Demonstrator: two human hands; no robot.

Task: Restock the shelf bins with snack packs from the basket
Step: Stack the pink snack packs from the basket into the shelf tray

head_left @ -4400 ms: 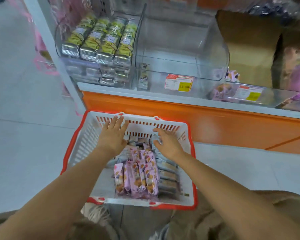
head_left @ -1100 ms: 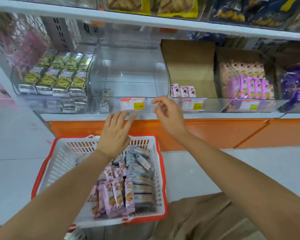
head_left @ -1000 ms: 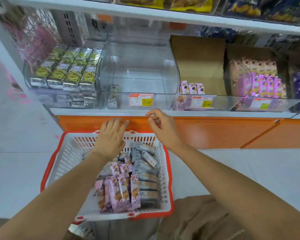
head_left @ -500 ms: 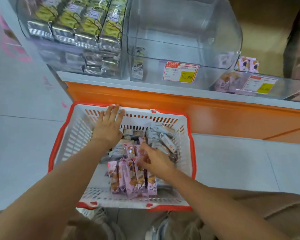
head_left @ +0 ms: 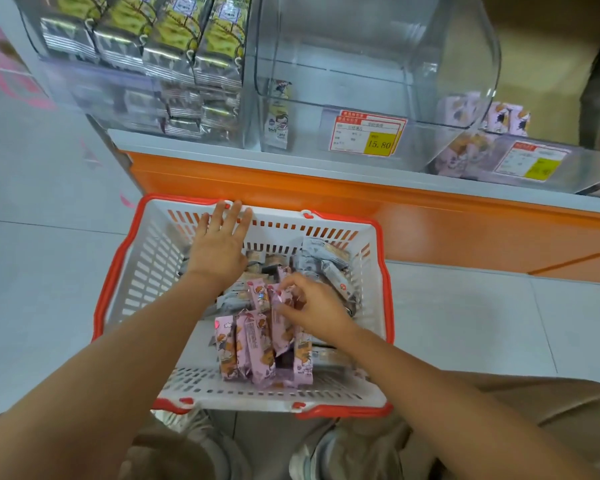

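- Now my right hand [head_left: 314, 304] has fingers curled, pinching the pink packs [head_left: 253, 348]; I'd gather several squarely.
- My left hand [head_left: 219, 251], fingers straight, should steady the basket [head_left: 146, 265].

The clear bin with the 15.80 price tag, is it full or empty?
Almost empty. Through the walls of the clear bin only one or two small packs show, at its left front corner; the rest is bare.
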